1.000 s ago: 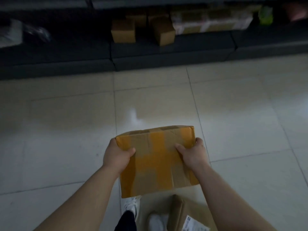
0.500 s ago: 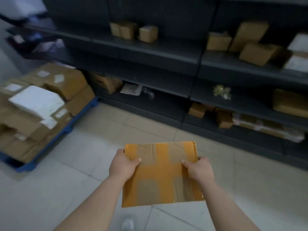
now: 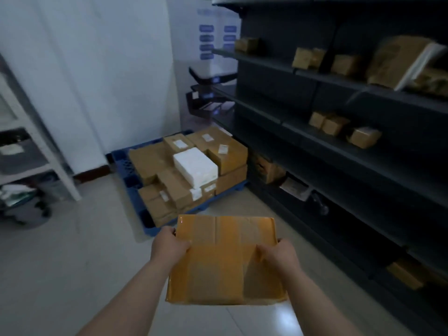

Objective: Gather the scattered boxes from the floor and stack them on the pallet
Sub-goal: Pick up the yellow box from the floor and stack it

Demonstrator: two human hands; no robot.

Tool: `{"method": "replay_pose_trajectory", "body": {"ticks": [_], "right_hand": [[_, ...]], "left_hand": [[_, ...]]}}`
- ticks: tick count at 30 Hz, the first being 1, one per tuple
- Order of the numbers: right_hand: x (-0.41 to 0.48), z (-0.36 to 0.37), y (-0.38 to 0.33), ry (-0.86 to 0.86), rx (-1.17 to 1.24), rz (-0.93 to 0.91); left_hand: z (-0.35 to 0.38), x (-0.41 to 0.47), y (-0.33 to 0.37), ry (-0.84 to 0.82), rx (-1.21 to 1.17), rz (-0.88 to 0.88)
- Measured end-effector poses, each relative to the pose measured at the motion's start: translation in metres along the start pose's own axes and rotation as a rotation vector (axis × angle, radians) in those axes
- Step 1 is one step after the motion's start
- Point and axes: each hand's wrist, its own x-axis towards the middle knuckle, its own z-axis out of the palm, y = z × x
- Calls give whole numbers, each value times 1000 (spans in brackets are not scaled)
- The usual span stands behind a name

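Note:
I hold a flat, taped cardboard box [image 3: 224,260] in front of me, above the tiled floor. My left hand [image 3: 167,246] grips its left edge and my right hand [image 3: 278,254] grips its right edge, thumbs on top. Straight ahead lies the blue pallet [image 3: 121,163], against the white wall. On it sit several brown cardboard boxes [image 3: 150,161] in a low stack, with a white box [image 3: 195,168] on top. The held box hides the pallet's near right corner.
Dark metal shelving [image 3: 339,146] with small brown parcels runs along the right side. A light grey rack [image 3: 36,151] stands at the left with a dark wheeled base [image 3: 26,209] below it. Tiled floor [image 3: 72,251] lies between me and the pallet.
My view has swung left, so the pallet has moved from the left edge to straight ahead and looks nearer. Both hands keep the same grip on the box.

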Motion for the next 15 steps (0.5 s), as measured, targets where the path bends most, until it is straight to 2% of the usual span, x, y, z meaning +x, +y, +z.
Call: {"method": "replay_pose_trajectory", "body": {"ticks": [5,15], "right_hand": [[4,95,-104,-75,-49,-50],[40,234,-242,-185,-40,-113]], "left_hand": [[-105,79,-19,82,-24,-24],[-219,221,-42,77,-81,2]]}}
